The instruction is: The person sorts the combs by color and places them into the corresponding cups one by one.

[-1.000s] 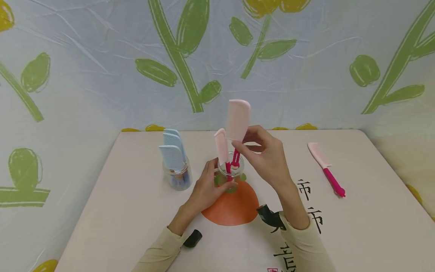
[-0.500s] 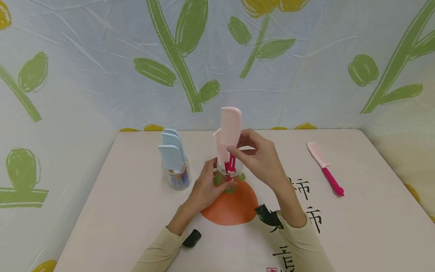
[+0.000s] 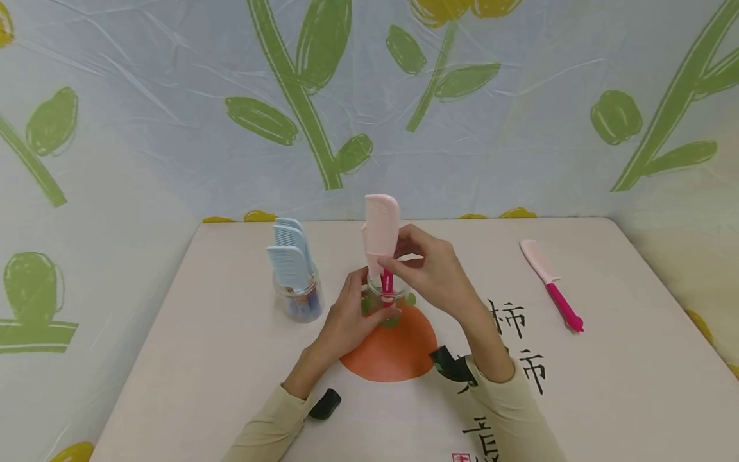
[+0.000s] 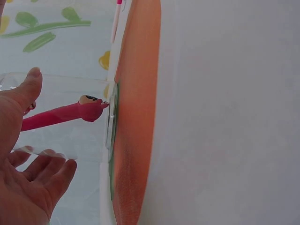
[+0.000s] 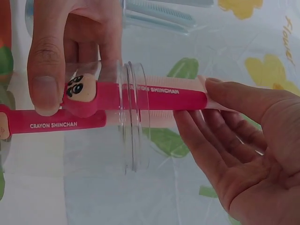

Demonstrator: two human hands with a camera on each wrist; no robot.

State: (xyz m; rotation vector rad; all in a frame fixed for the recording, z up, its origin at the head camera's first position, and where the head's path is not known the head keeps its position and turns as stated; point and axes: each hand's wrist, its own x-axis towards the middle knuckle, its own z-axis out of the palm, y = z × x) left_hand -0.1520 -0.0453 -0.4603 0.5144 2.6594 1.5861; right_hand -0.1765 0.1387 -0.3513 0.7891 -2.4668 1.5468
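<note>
In the head view my left hand point(image 3: 349, 324) grips a clear jar point(image 5: 132, 157) standing on the table, thumb on one side and fingers on the other. My right hand point(image 3: 435, 273) pinches a pink comb point(image 3: 382, 221) where its blade meets its deep pink handle point(image 5: 154, 95). The comb is upright, its figure-topped handle end inside the jar mouth. Another pink comb stands in the jar behind it; its handle point(image 5: 56, 122), lettered "CRAYON SHINCHAN", shows through the wall in the right wrist view. The left wrist view shows a handle's figure end point(image 4: 89, 108) near the jar base.
Left of my hands stands a second clear jar point(image 3: 305, 309) with several light blue combs point(image 3: 290, 266) in it. A loose pink comb point(image 3: 560, 297) lies on the table point(image 3: 190, 359) at the right. A flower-printed sheet point(image 3: 173, 160) hangs behind the table.
My right hand has moved left and down with the comb, its handle sinking into the jar. The comb now covers most of the one behind. My left hand stays on the jar.
</note>
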